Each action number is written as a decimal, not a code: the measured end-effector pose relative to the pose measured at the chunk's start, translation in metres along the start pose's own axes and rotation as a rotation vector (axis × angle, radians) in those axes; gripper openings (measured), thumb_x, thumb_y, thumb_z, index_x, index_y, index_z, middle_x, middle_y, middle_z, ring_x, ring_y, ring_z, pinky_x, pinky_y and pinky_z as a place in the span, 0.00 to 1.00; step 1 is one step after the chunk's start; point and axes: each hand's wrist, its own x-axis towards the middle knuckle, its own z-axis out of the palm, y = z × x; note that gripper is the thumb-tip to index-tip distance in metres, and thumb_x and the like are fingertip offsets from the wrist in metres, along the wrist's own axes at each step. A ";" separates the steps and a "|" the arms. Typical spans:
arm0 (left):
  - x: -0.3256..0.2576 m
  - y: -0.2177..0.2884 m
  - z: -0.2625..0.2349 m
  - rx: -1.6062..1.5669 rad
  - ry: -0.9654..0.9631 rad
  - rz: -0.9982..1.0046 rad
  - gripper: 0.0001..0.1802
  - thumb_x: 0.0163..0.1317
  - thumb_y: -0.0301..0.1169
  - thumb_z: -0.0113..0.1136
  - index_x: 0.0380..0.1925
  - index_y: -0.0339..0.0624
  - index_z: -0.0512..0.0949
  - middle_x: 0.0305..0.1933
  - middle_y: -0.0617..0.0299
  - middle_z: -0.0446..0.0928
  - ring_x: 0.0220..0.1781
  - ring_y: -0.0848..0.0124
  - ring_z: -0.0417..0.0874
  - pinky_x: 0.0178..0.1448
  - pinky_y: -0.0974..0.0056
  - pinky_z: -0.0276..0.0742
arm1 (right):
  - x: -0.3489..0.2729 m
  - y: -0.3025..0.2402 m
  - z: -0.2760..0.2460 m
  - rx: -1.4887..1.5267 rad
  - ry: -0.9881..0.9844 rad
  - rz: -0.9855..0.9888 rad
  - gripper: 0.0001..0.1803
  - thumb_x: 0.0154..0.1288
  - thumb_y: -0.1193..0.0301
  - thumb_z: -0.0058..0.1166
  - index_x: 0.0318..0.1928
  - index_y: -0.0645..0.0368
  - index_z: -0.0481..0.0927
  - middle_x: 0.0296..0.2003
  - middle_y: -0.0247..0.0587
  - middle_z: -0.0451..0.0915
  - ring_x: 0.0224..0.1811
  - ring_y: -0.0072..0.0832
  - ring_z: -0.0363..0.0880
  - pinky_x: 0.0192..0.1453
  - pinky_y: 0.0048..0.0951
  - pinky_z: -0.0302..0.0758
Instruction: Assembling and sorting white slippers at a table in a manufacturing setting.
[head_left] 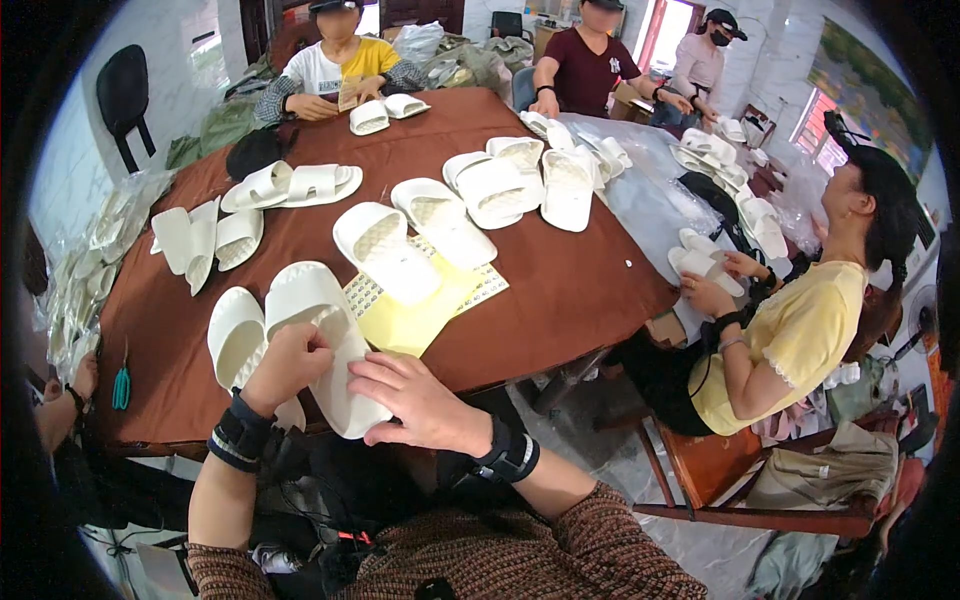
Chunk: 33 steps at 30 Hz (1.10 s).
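One smooth white foam slipper [325, 345] is gripped by both hands, left hand [285, 365] and right hand [420, 400], fingers closed round it; a second slipper [235, 335] lies beside it on the brown surface [560, 290].

Daylight floods in from windows [830, 130] and a doorway [668, 30] at the upper right, overexposed there. The brown worktop [560, 290] is evenly lit with soft shadows. Fisheye bending curves the edges, and black vignette fills the corners. The centre is sharp.
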 end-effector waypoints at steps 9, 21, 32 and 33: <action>-0.004 0.011 -0.019 -0.182 -0.188 -0.140 0.14 0.57 0.34 0.59 0.31 0.30 0.81 0.22 0.60 0.77 0.24 0.75 0.76 0.27 0.66 0.72 | 0.005 -0.001 -0.007 -0.064 0.009 -0.016 0.34 0.50 0.56 0.68 0.55 0.60 0.74 0.62 0.47 0.69 0.67 0.47 0.62 0.69 0.46 0.60; -0.012 -0.011 -0.007 -0.198 -0.138 -0.031 0.12 0.53 0.30 0.60 0.30 0.30 0.81 0.26 0.50 0.81 0.28 0.64 0.82 0.37 0.62 0.77 | 0.006 -0.007 -0.006 -0.083 -0.011 0.002 0.34 0.52 0.57 0.67 0.58 0.57 0.72 0.63 0.42 0.68 0.66 0.46 0.62 0.69 0.46 0.60; -0.009 -0.007 0.005 0.018 -0.064 0.061 0.10 0.56 0.31 0.58 0.33 0.33 0.79 0.30 0.44 0.80 0.34 0.51 0.83 0.40 0.55 0.77 | 0.003 0.003 -0.006 -0.082 0.024 0.018 0.35 0.49 0.55 0.68 0.56 0.58 0.75 0.62 0.48 0.70 0.67 0.49 0.64 0.69 0.45 0.60; -0.013 -0.006 0.003 0.031 -0.035 0.055 0.10 0.57 0.31 0.58 0.33 0.34 0.78 0.30 0.44 0.80 0.34 0.51 0.82 0.40 0.54 0.76 | 0.003 0.002 -0.005 -0.073 0.024 0.003 0.36 0.49 0.55 0.68 0.56 0.58 0.74 0.63 0.48 0.70 0.67 0.49 0.63 0.69 0.45 0.60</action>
